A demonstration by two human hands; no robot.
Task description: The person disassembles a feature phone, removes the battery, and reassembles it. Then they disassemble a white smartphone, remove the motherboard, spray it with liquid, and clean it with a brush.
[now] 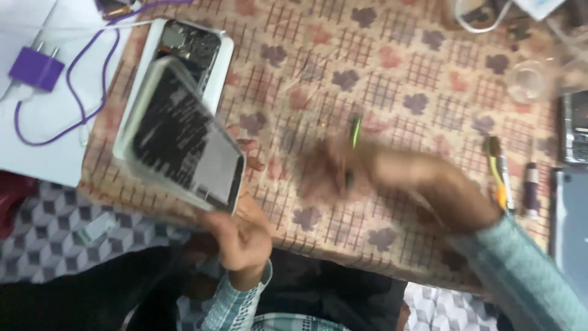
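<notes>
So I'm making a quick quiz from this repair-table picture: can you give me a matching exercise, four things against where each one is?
Things:
1. purple charger plug
2. detached phone screen
3. opened phone body
4. thin green tool

Places:
A. flat on the patterned cloth, behind the lifted screen
B. at the blurred right hand
C. on white paper, far left
D. held tilted up by the left hand

Pairs: 1-C, 2-D, 3-A, 4-B
</notes>
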